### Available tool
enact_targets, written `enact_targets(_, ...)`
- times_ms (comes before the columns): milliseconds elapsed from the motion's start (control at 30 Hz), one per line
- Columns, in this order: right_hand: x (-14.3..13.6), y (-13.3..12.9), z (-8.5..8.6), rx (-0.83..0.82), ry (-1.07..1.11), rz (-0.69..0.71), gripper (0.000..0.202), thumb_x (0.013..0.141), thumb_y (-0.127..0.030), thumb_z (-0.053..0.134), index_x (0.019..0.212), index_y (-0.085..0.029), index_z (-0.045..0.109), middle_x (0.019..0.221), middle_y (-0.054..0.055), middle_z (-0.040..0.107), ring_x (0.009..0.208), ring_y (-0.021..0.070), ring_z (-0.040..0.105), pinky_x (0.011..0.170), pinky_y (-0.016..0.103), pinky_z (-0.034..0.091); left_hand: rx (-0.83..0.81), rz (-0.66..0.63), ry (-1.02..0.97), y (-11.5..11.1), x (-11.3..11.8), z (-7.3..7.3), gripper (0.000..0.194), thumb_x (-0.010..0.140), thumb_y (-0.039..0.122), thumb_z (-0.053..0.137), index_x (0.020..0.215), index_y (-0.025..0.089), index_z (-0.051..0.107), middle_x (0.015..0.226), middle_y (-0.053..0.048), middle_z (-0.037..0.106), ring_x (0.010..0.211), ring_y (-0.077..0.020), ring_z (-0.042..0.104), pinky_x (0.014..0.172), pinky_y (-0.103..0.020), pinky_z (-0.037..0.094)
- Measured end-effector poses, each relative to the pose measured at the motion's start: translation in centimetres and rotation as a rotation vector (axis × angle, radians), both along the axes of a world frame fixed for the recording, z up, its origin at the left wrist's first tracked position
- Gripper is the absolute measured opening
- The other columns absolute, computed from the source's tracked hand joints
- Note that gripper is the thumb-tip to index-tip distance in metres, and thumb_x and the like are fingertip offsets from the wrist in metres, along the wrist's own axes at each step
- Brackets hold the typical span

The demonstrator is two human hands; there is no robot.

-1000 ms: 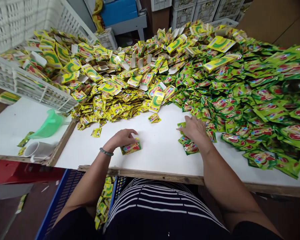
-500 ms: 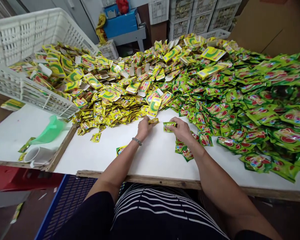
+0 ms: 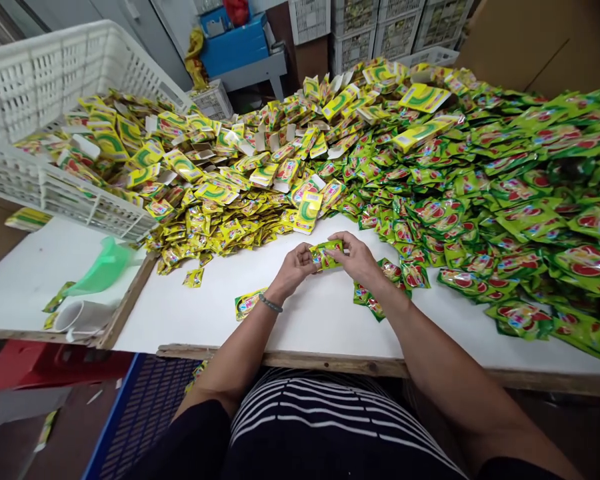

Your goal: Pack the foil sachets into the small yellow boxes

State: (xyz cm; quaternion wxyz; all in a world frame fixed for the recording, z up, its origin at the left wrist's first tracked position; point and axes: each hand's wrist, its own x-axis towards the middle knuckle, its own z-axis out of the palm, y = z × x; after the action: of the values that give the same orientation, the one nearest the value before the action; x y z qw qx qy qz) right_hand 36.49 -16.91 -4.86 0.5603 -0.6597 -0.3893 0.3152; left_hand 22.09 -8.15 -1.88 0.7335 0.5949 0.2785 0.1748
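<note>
Running this remotely, I've got both hands nearly touching over the table (image 3: 313,323). The left hand (image 3: 296,268) and right hand (image 3: 356,260) are each pinched on the small packets (image 3: 326,255) between them, just above the bare strip. Looks like two, overlapping, one yellower and one greener, but they're too tiny to swear to it. I figure the pinch from both ends is there to line them up flat. The yellow packet pile (image 3: 230,230) sits off to the left and the green packet pile (image 3: 480,200) to the right, probably so each side gets a short reach.

Counts: one yellow box (image 3: 245,305) flat beside the left wrist, one stray yellow packet (image 3: 193,278), one mug (image 3: 91,317), one green scoop (image 3: 103,267), one big white basket (image 3: 45,187). The piles? Way too jumbled to count.
</note>
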Motion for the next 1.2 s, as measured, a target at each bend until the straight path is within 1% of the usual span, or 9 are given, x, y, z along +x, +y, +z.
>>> enact_targets(200,-0.1,-0.5,0.6,-0.008,0.105,0.059,0.048,0.071,-0.051,0.067,0.106,-0.02,0.058,0.061,-0.005,0.05,0.055,0.0136,0.047,0.053,0.027,0.041,-0.005,-0.053,-0.018,-0.1,0.0,-0.1,0.046,0.057,0.025,0.082,0.086,0.016,0.048,0.071,0.004,0.058,0.061,-0.0061,0.053,0.062,-0.021,0.043)
enact_targets(367,0.1,-0.6,1.3,-0.001,-0.014,-0.143,0.044,0.071,-0.049,0.063,0.102,-0.02,0.058,0.066,-0.003,0.051,0.06,0.0155,0.047,0.058,0.029,0.042,0.112,-0.094,0.062,2.2,1.1,0.5,0.047,0.06,0.025,0.079,0.096,0.016,0.05,0.069,0.003,0.059,0.061,-0.0094,0.056,0.064,-0.025,0.045)
enact_targets(467,0.3,-1.1,1.6,0.023,-0.167,-0.328,0.043,0.07,-0.051,0.058,0.098,-0.019,0.059,0.089,0.006,0.062,0.079,0.0215,0.056,0.074,0.035,0.045,0.467,0.021,0.294,4.3,3.0,1.8,0.048,0.069,0.03,0.073,0.11,0.014,0.052,0.083,-0.005,0.065,0.073,-0.0165,0.061,0.072,-0.031,0.047)
enact_targets(567,0.6,-1.4,1.2,-0.05,-0.256,-0.348,0.047,0.07,-0.055,0.054,0.101,-0.019,0.06,0.098,0.012,0.064,0.09,0.0284,0.058,0.077,0.039,0.044,0.927,0.179,0.603,6.2,5.5,2.6,0.064,0.075,0.045,0.068,0.126,0.012,0.049,0.114,-0.019,0.061,0.104,-0.0315,0.058,0.087,-0.041,0.046)
enact_targets(733,0.3,-1.4,0.6,-0.205,-0.368,-0.191,0.052,0.075,-0.059,0.048,0.111,-0.024,0.059,0.077,0.008,0.066,0.057,0.0259,0.056,0.056,0.036,0.042,1.178,0.061,0.823,8.1,8.1,1.2,0.083,0.072,0.042,0.072,0.142,0.016,0.035,0.125,-0.026,0.051,0.118,-0.0415,0.048,0.089,-0.048,0.044)
enact_targets(833,-0.4,-1.6,0.8,-0.194,-0.37,-0.178,0.051,0.075,-0.062,0.046,0.109,-0.027,0.06,0.063,0.003,0.062,0.047,0.0253,0.053,0.051,0.036,0.041,1.143,0.031,0.803,8.1,7.5,0.5,0.088,0.071,0.038,0.071,0.146,0.019,0.03,0.123,-0.024,0.052,0.116,-0.0424,0.049,0.087,-0.049,0.045)
enact_targets(933,-0.7,-1.7,1.1,-0.182,-0.285,-0.222,0.051,0.073,-0.066,0.049,0.104,-0.028,0.06,0.051,-0.001,0.056,0.043,0.0248,0.051,0.049,0.037,0.043,1.003,0.138,0.679,7.4,5.5,0.8,0.098,0.064,0.044,0.074,0.148,0.022,0.026,0.123,-0.019,0.053,0.112,-0.0392,0.052,0.089,-0.049,0.044)
enact_targets(1100,-0.5,-1.6,1.2,-0.132,-0.044,-0.11,0.051,0.062,-0.062,0.063,0.098,-0.026,0.06,0.059,0.002,0.064,0.055,0.0282,0.063,0.051,0.04,0.051,0.465,0.47,0.305,4.5,1.5,0.2,0.084,0.044,0.039,0.087,0.12,0.024,0.056,0.106,-0.004,0.062,0.099,-0.0242,0.057,0.085,-0.035,0.046)
enact_targets(1200,-0.6,-1.4,1.3,-0.092,0.044,-0.083,0.05,0.058,-0.061,0.066,0.093,-0.027,0.059,0.076,0.007,0.071,0.073,0.0329,0.069,0.058,0.043,0.056,0.154,0.488,0.086,2.4,-0.5,-1.6,0.065,0.033,0.038,0.091,0.089,0.018,0.065,0.085,-0.001,0.062,0.082,-0.0175,0.057,0.074,-0.029,0.047)
